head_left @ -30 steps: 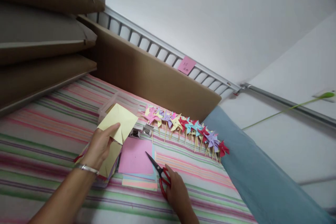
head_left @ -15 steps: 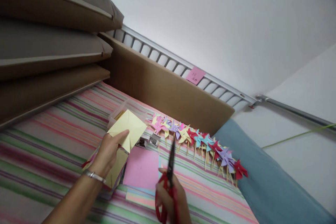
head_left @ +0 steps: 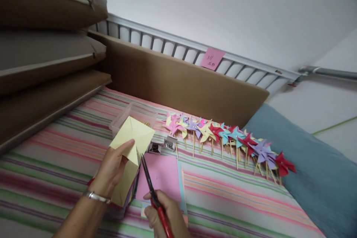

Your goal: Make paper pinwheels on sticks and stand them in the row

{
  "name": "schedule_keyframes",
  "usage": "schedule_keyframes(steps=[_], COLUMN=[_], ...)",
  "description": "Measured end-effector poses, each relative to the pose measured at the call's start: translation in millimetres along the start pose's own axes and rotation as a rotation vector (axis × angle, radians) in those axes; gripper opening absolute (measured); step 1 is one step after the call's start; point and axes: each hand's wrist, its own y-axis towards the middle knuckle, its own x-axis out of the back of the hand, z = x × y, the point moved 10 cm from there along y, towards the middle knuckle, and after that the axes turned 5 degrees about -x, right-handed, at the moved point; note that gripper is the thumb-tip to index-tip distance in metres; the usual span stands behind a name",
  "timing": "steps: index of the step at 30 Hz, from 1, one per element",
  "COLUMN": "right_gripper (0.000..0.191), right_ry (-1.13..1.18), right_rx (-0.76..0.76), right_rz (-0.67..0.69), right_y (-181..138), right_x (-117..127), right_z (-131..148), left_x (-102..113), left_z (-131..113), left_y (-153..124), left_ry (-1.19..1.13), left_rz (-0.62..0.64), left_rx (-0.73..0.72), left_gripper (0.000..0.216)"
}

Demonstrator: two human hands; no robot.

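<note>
My left hand (head_left: 110,167) pinches a yellow sheet (head_left: 142,132) at its seven o'clock, thumb on top. My right hand (head_left: 170,212) is wrapped round scissors (head_left: 152,192), tips near the sheet's five o'clock edge; I can't tell if they touch. From the sheet, the box (head_left: 119,117) is at twelve, pinwheels (head_left: 206,131) at three.

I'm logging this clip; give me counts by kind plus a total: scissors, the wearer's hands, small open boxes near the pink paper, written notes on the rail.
Scissors: 1
Left hand and right hand: 2
Small open boxes: 2
Pink note: 1
Total: 6
</note>
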Motion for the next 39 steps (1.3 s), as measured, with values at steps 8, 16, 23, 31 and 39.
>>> schedule_keyframes(steps=[8,16,23,31,39], right_gripper=[0.037,0.039,0.046,0.043,0.042], right_ry=[0.014,0.014,0.015,0.027,0.045], right_rx=[-0.063,-0.072,-0.041,-0.063,-0.021], right_rz=[0.014,-0.003,-0.052,-0.057,-0.067], right_y=[2.7,1.7,3.1,2.0,3.3], right_x=[-4.0,-4.4,-1.2,-1.5,-1.3], right_z=[-7.6,-1.1,2.3,1.0,3.7], left_x=[1.6,-3.5,-16.3,-16.9,-17.5], left_z=[11.6,16.9,19.6,19.1,22.9], left_y=[-6.5,-12.2,-20.8,-22.4,-21.9], left_ry=[0.028,0.01,-0.049,-0.061,-0.062], left_rz=[-0.011,-0.011,0.009,-0.003,0.033], left_rx=[0.049,0.066,0.093,0.086,0.092], left_gripper=[0.028,0.029,0.03,0.038,0.036])
